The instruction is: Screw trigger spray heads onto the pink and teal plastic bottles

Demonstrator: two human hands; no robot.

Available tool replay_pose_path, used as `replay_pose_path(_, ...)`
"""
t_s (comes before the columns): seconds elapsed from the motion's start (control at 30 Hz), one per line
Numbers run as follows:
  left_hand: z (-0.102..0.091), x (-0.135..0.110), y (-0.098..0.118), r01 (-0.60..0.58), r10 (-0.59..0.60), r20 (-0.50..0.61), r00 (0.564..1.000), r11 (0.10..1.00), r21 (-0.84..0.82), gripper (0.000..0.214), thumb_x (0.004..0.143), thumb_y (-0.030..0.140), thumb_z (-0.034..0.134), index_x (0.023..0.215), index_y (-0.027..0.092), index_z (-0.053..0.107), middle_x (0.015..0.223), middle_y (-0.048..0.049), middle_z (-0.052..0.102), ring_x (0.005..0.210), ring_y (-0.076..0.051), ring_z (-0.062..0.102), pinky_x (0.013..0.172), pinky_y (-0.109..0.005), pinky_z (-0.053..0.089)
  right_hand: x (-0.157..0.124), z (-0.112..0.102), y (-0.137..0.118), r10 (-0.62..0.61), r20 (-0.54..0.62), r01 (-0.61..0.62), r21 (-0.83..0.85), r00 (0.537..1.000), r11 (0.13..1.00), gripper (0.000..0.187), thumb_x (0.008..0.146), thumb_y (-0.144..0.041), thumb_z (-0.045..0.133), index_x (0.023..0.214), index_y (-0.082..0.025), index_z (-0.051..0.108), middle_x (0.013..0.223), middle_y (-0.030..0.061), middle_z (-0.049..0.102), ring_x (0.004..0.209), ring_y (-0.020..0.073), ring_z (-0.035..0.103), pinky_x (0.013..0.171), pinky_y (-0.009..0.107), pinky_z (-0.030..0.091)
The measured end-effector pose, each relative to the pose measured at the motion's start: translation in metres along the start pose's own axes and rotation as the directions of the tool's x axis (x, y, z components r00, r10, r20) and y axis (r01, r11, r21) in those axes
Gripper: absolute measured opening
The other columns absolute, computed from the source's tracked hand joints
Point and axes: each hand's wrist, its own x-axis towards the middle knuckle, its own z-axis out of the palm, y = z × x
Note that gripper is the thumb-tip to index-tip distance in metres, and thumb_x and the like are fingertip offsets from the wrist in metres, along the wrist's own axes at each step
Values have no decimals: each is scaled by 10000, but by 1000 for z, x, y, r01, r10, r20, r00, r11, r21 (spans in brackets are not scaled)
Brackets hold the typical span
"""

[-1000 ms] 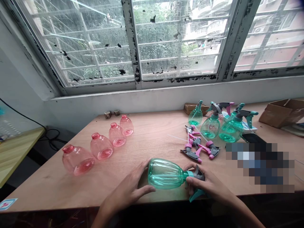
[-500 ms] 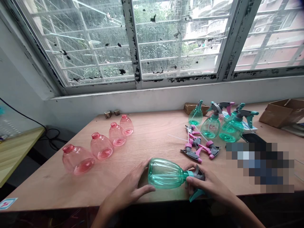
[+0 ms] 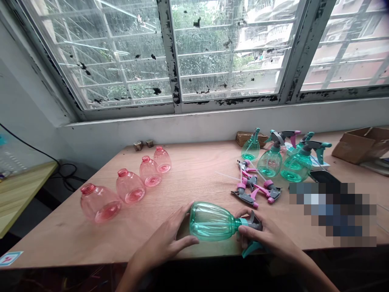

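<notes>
A green spray bottle (image 3: 212, 221) lies on its side in the air near the table's front edge, its neck pointing right. My left hand (image 3: 168, 237) cups its base, thumb below and fingers behind. At the collar and grey trigger head, my right hand (image 3: 258, 231) is closed, thumb on the near side; the teal trigger (image 3: 252, 248) hangs beneath. Beyond it lies a pile of loose pink-and-grey spray heads (image 3: 247, 196) with thin tubes. Several pink bottles without heads, among them the nearest pink bottle (image 3: 100, 205), stand in a slanting row on the left.
Assembled green spray bottles (image 3: 296, 168) stand at the back right, near a brown block (image 3: 243, 138) and an open cardboard box (image 3: 358, 144). A dark phone-like object (image 3: 325, 176) lies before them, beside a pixelated patch. Two small blocks (image 3: 138, 146) sit by the window wall.
</notes>
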Motion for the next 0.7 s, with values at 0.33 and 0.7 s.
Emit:
replay_pose_path(0.33, 1, 1, 0, -13, 13, 0, 1000, 1000, 1, 772, 914, 382, 728, 1562, 301, 315, 1597, -60, 402, 1453, -298, 390, 1225, -451, 310, 0, 0, 0, -2, 4, 2, 18, 1000, 1000, 400, 866, -484, 745, 1063, -168, 599, 712, 20, 765, 658, 193, 729, 645, 293, 567)
replay_pose_path(0.7, 0, 2, 0, -15, 15, 10, 1000, 1000, -14, 763, 917, 371, 724, 1560, 307, 318, 1597, -58, 402, 1451, -309, 391, 1228, -463, 299, 1, -2, 4, 0, 2, 0, 19, 1000, 1000, 412, 863, -476, 750, 1087, -169, 590, 704, 15, 758, 662, 200, 733, 633, 296, 574)
